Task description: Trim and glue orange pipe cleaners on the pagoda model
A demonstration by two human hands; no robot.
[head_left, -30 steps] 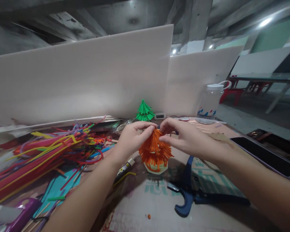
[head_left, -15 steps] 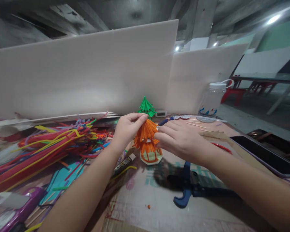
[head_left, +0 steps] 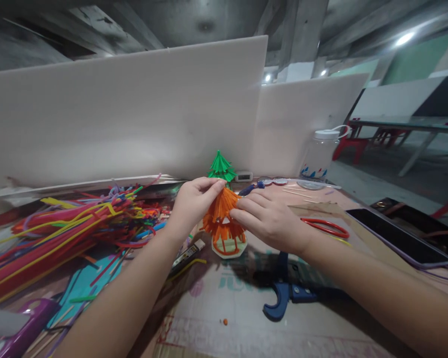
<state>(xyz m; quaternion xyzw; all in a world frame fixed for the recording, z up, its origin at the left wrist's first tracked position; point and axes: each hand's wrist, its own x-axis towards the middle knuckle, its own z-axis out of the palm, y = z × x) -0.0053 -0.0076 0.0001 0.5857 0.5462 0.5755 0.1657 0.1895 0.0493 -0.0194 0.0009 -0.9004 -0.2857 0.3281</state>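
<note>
Orange fringed pipe-cleaner cone [head_left: 226,203]: left hand [head_left: 194,200] pinched its tip, likely steadying it; half-curled right hand [head_left: 271,219] touched it, grip unclear.

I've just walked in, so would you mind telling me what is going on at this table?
A person's left hand pinches the tip of a small, tiered orange cone-shaped model, and the right hand is at its side. Beneath it is a pale, flat-sided base. A green tree-shaped model is behind, a blue hook-jawed cutting tool lies nearer the person, and colourful fuzzy sticks are heaped on the left.
</note>
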